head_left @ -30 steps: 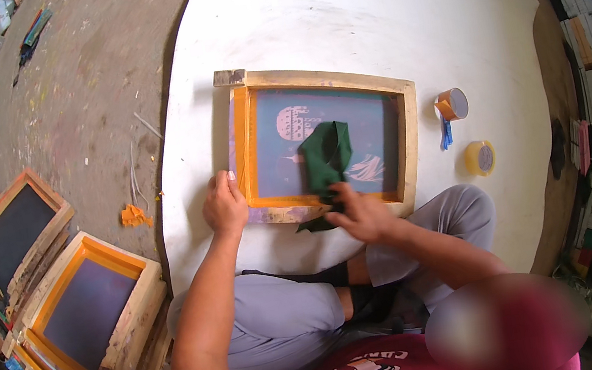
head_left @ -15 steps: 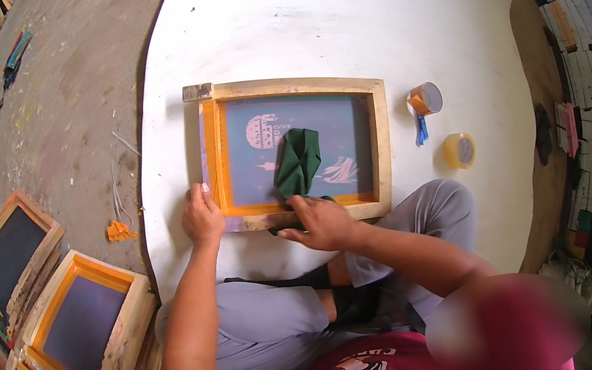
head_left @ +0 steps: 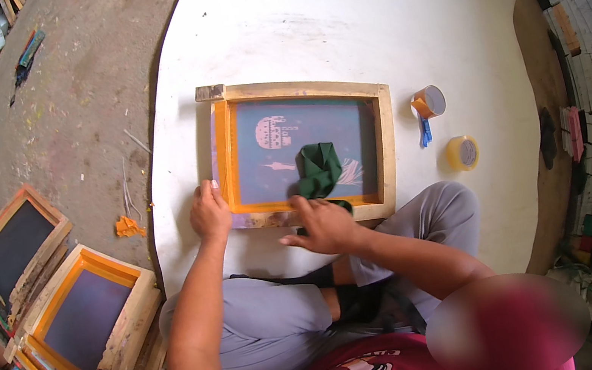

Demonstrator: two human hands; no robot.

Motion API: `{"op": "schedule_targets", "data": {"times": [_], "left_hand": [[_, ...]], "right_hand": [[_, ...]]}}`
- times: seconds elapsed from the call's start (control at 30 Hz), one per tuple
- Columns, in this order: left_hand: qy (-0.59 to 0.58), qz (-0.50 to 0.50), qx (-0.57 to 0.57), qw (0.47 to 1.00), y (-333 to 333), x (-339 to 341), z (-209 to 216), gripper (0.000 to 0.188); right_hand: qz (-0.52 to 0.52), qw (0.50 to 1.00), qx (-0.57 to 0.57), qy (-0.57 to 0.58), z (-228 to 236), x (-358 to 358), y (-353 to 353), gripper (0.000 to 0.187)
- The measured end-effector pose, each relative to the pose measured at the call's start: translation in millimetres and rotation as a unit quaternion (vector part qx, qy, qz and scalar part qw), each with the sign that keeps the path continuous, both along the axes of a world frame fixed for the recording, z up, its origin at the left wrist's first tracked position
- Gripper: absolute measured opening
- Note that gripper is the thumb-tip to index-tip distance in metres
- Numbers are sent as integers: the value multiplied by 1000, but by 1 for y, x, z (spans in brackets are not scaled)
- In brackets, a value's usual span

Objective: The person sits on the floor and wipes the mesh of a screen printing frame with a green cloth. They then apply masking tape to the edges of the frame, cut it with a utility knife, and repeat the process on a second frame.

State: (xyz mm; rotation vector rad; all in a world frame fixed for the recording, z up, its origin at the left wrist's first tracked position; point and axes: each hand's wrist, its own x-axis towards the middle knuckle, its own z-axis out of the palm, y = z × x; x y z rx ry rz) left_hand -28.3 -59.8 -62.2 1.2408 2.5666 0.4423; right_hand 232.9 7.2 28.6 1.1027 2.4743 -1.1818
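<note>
A wooden screen-printing frame [head_left: 387, 148] lies on the white sheet before me, its blue-grey mesh [head_left: 257, 183] bordered with orange tape and showing pale pink motifs. My left hand [head_left: 210, 212] grips the frame's near left corner, fingers closed around the edge. At the near rail is my right hand [head_left: 326, 225], with a dark green cloth [head_left: 320, 171] bunched under its fingers. The cloth spreads over the mesh and partly covers the fringed motif at lower right. Some cloth also shows below the hand; the fingertips' hold is partly hidden.
Right of the frame sit an orange tape roll [head_left: 427, 101] with a blue strip beside it and a clear yellowish tape roll [head_left: 463, 153]. More framed screens [head_left: 87, 323] lean at left. Orange scraps [head_left: 129, 226] lie on the floor. My bent knee [head_left: 445, 208] is close to the frame's near right corner.
The green cloth has shifted right and toward me on the mesh, folding up more and uncovering more around the small middle motif. My left hand keeps its hold on the corner.
</note>
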Motion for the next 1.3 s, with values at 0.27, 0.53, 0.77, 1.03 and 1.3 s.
{"op": "schedule_targets", "data": {"times": [0.27,0.53,0.77,1.03,1.3], "left_hand": [[2,-2,18,1000,0,3,3,29],[1,-8,22,1000,-1,1,3,30],[-11,6,-21,1000,4,0,1,31],[-11,5,-24,1000,-1,-5,15,32],[-226,-83,-374,896,-32,27,83,75]], "right_hand": [[-12,990,-44,134,-17,-48,-13,88],[-70,993,22,-93,-24,86,19,78],[-31,996,27,-74,-21,105,54,27],[-201,965,71,151,16,5,95,45],[-234,931,192,-204,20,89,116,79]]}}
